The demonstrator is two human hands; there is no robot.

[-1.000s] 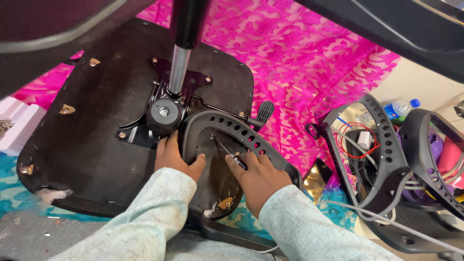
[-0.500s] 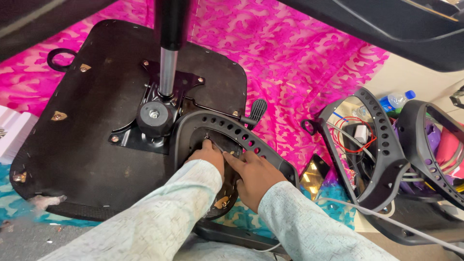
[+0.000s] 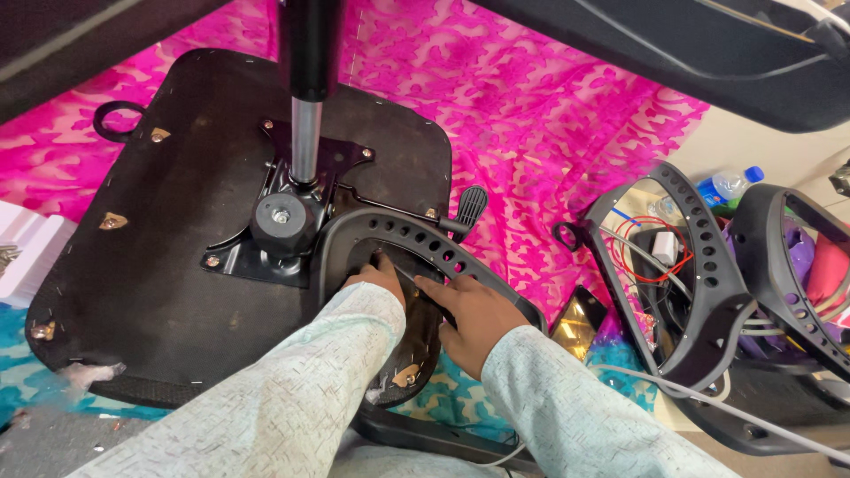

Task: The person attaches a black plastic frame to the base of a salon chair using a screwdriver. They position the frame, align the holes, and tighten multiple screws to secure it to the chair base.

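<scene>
**Two hands working inside an armrest loop on an upturned chair seat**

The left hand is reaching into the opening of the curved black armrest, its fingers curled downward; whether they are gripping anything cannot be told, since the sleeve is covering most of the hand. Just beside it, the right hand is lying flat and open, fingers extended and pressing on the armrest's inner bracket. The armrest is arching over both hands and resting on the upturned seat base. Beyond the left hand's fingertips, the black mechanism plate is carrying the gas-lift column. Past the right hand, the adjustment lever is projecting outward. Well apart on the right-hand side, spare armrest frames are lying over pink cloth.
</scene>
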